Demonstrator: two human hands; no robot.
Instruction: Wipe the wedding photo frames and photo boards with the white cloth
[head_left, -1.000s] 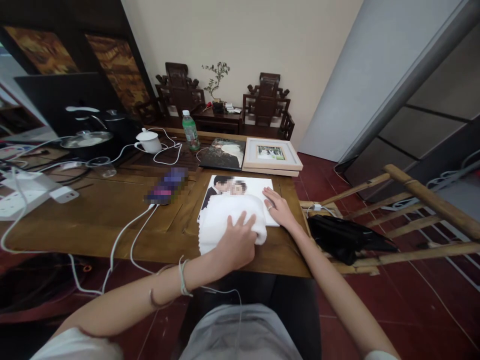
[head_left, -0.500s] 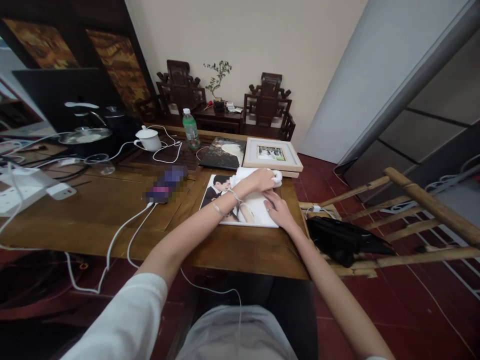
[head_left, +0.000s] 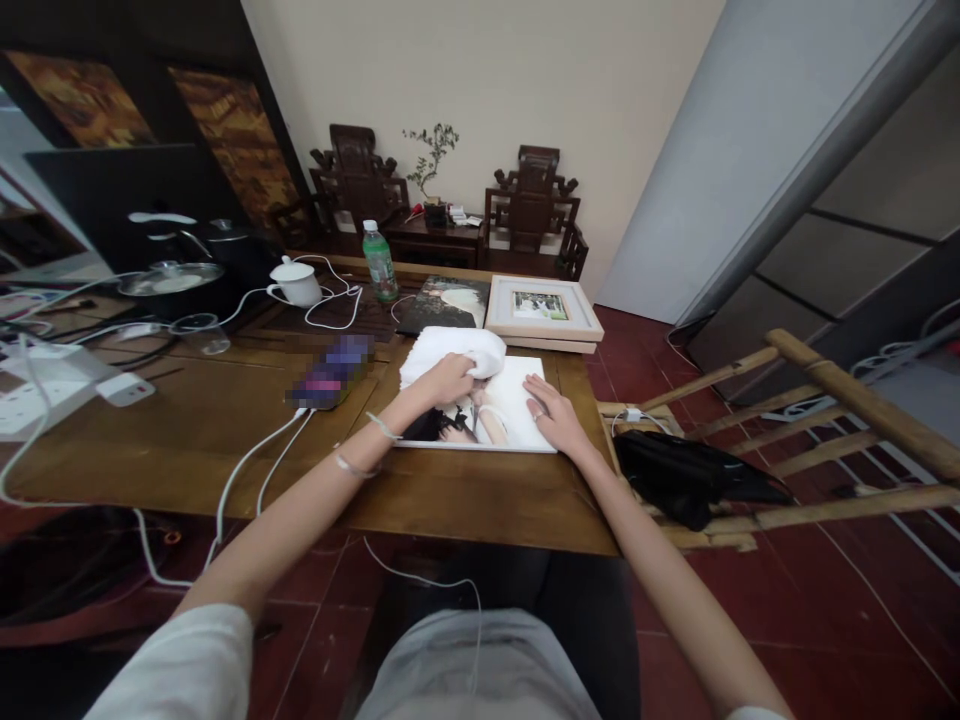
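Observation:
A white cloth (head_left: 450, 350) lies bunched over the upper left part of a photo panel (head_left: 491, 432), covering much of its picture. My left hand (head_left: 448, 379) is closed on the cloth and presses it against the panel. Flat on the panel's right side rests my right hand (head_left: 553, 412), fingers stretched out, a ring on one finger. Bracelets circle my left wrist. Just behind the panel lie a dark photo panel (head_left: 439, 305) and a white-matted picture frame (head_left: 544, 308), which sits on another frame.
On the wooden table (head_left: 480, 500) at left are a phone (head_left: 332, 372) with white cables, a lidded white cup (head_left: 295, 282), a green bottle (head_left: 379, 262), a clear plastic cup (head_left: 201, 333) and a power strip (head_left: 45, 390). A bamboo chair with a black bag (head_left: 690, 482) stands right.
My left hand has slid the cloth leftward across the panel, from its upper right to its upper left. The right hand has stayed on the right side.

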